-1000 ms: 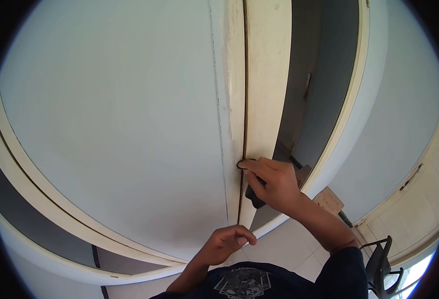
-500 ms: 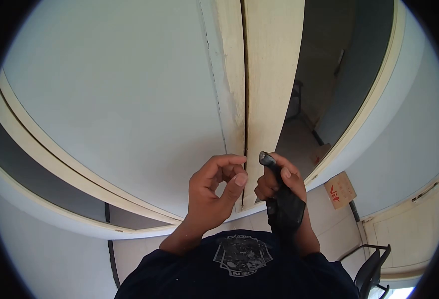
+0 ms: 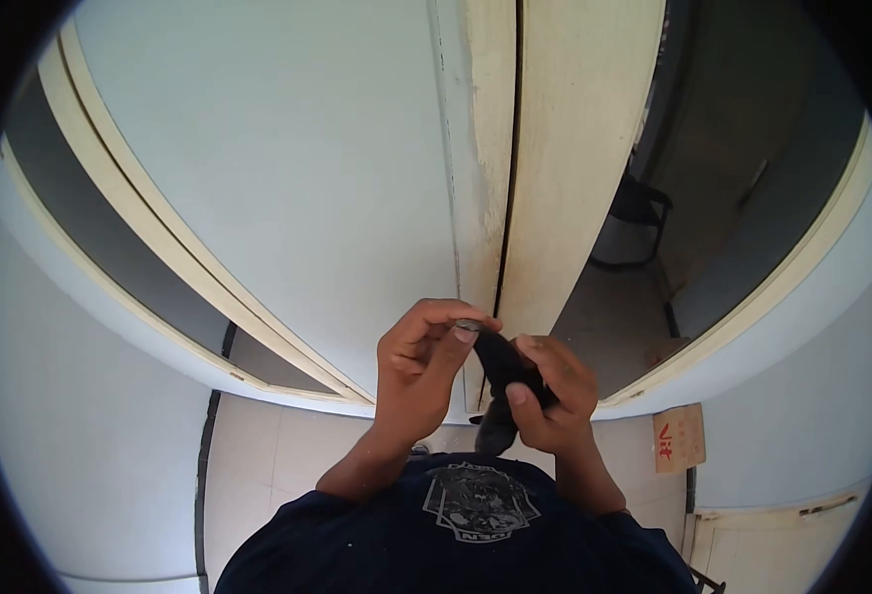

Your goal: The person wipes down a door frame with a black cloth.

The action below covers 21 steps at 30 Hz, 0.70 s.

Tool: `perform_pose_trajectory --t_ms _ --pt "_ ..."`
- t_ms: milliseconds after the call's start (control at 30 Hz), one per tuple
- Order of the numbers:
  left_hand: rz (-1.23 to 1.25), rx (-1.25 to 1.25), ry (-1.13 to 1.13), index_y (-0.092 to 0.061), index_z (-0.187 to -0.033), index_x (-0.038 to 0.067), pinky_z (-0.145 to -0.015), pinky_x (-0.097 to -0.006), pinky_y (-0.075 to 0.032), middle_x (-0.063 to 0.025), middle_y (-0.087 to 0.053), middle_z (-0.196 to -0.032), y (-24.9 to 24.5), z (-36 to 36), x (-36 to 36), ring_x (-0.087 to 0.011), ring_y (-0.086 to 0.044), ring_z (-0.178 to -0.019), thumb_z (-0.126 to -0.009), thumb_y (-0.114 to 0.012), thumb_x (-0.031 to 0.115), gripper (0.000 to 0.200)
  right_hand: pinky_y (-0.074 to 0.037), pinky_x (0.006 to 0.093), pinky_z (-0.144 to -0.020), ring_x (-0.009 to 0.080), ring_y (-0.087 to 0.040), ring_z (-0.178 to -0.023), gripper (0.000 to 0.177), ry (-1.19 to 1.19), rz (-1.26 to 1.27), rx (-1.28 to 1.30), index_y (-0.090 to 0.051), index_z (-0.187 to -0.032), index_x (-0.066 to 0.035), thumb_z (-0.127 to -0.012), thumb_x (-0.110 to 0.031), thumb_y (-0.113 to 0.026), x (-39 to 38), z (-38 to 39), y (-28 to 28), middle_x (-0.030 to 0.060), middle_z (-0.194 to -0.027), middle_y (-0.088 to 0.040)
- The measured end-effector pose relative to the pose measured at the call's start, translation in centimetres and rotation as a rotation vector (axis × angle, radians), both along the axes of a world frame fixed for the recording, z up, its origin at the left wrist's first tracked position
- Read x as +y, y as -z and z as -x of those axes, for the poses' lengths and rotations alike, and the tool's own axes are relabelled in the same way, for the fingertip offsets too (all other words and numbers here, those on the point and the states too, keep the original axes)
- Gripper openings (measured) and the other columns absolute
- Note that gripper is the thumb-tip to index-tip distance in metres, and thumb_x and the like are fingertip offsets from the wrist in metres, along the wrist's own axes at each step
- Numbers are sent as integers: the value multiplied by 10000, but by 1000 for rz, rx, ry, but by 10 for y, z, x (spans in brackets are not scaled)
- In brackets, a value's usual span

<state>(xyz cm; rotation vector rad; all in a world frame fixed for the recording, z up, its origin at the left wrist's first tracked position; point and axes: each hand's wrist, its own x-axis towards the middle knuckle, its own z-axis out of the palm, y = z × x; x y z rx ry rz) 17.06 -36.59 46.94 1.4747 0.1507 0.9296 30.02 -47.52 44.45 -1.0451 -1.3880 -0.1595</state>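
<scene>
Both of my hands are on a long black object (image 3: 496, 368) in front of my chest; its kind is hard to make out. It has a small grey tip at its upper end and a wider, soft-looking lower part that hangs down. My left hand (image 3: 418, 366) pinches the grey tip between thumb and fingers. My right hand (image 3: 561, 394) grips the middle of the object from the right side, covering part of it.
A pale door panel (image 3: 288, 198) and a cream wooden frame (image 3: 580, 148) stand ahead of me. Dark glass (image 3: 733, 198) on the right shows a chair. A cardboard box (image 3: 679, 439) with red lettering is on the tiled floor (image 3: 288, 445), by the right wall.
My left hand has closed from a loose curl onto the grey tip. The black object and my right hand have shifted left, and the view has turned a little.
</scene>
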Motion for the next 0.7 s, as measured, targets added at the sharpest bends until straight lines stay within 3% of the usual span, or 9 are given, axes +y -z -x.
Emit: perform_pose_trajectory --t_ms 67,100,233,300,400,533,700 --pt "9 -200 -44 -584 -1157 -15 -850 -241 -511 -115 -693 -1007 2 -1 -8 -117 -652 -957 -1036 -556 44 138 -564 349 -806 271 -713 -935 461 -169 32 154 -650 -1228 66 -820 -103 -781 -1 2 8 227 -1105 -692" --pt "-26 -225 -39 -563 -1164 -4 -796 -222 -501 -96 -674 -981 4 -1 -10 -101 -634 -924 -1044 -533 45 133 -554 351 -827 260 -704 -954 550 -177 92 139 -639 -1247 52 -775 -145 -842 -1 2 9 208 -1102 -693" --pt "6 -102 -132 -568 -1124 8 -660 -182 -453 -54 -659 -925 2 -2 -11 -30 -586 -808 -1032 -574 63 107 -539 329 -835 245 -699 -964 581 -293 229 117 -629 -1268 32 -770 -165 -853 -6 -4 31 186 -1091 -698" --pt "50 -88 -126 -569 -1097 6 -644 -176 -449 -35 -657 -884 -6 -5 -11 -18 -578 -769 -1021 -600 72 105 -521 298 -817 200 -679 -936 573 -368 351 357 -620 -1260 15 -774 -181 -852 -11 3 34 136 -1060 -700" --pt "52 -68 -173 -570 -1034 0 -593 -174 -416 -9 -642 -796 -22 -12 -8 -6 -544 -687 -1010 -622 77 96 -503 281 -800 151 -645 -900 548 -422 512 493 -596 -1261 15 -807 -191 -824 -9 15 35 93 -1025 -688" --pt "-74 -27 -339 -577 -958 3 -546 -175 -369 5 -635 -721 -44 -17 0 7 -506 -625 -996 -625 49 76 -490 282 -806 131 -615 -925 515 -402 413 547 -569 -1268 17 -844 -180 -786 -1 27 28 86 -1050 -665" --pt "-65 76 -541 -593 -863 -15 -484 -194 -357 6 -612 -615 -75 -37 -1 8 -487 -545 -962 -672 121 185 -457 319 -967 158 -582 -1103 525 -492 314 527 -495 -1338 55 -901 -125 -724 13 13 10 115 -1207 -615"
